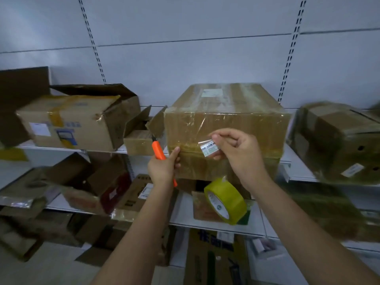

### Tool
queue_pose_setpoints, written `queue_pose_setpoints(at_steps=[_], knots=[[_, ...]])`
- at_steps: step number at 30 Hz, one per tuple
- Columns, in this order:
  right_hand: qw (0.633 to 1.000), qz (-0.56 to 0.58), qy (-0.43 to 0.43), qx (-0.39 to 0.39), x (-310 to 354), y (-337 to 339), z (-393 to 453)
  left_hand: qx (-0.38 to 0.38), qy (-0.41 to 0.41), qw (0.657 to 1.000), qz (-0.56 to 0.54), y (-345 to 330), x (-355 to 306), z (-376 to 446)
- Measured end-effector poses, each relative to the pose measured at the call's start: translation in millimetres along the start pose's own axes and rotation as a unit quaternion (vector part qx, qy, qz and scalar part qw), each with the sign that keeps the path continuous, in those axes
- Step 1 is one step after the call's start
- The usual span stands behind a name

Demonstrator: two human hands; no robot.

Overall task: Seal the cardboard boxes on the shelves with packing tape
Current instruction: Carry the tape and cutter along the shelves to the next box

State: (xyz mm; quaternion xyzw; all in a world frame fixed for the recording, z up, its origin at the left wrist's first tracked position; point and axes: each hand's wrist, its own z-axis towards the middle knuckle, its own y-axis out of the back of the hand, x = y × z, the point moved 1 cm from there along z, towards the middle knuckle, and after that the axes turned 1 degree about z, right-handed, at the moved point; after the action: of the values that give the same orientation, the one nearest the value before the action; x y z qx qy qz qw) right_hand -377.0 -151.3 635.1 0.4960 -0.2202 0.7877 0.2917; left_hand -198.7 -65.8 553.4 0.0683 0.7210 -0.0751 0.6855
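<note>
Shelf (286, 161): taped box (226, 124); left hand (162, 167) grip holding orange cutter (158, 153), right hand (238, 151) pinching tape end (207, 148).

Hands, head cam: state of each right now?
Left hand: grips the orange box cutter, thumb against the taped box.
Right hand: pinches a tape strip with label scraps.

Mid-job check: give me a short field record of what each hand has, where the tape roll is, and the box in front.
left hand: grips orange knife, thumb on box front
right hand: pinches a strip of clear tape with a small label stuck to it
tape roll: yellow, hanging below the right hand
box: on shelf, closed, much clear tape on it
neighbouring box: left, flaps open
</note>
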Motion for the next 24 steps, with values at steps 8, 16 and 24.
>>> queue_pose_setpoints(at_steps=[8, 16, 24], knots=[[0.998, 0.055, -0.019, -0.039, -9, -54, 52, 0.176, -0.051, 0.979, -0.084, 3, 10, -10], [0.999, -0.020, 0.003, -0.043, -21, -71, 81, 0.279, -0.142, 0.949, 0.045, 26, 20, -5], [1.000, 0.002, 0.007, -0.024, -22, -66, 84, 0.057, -0.090, 0.992, 0.061, -3, 54, -95]])
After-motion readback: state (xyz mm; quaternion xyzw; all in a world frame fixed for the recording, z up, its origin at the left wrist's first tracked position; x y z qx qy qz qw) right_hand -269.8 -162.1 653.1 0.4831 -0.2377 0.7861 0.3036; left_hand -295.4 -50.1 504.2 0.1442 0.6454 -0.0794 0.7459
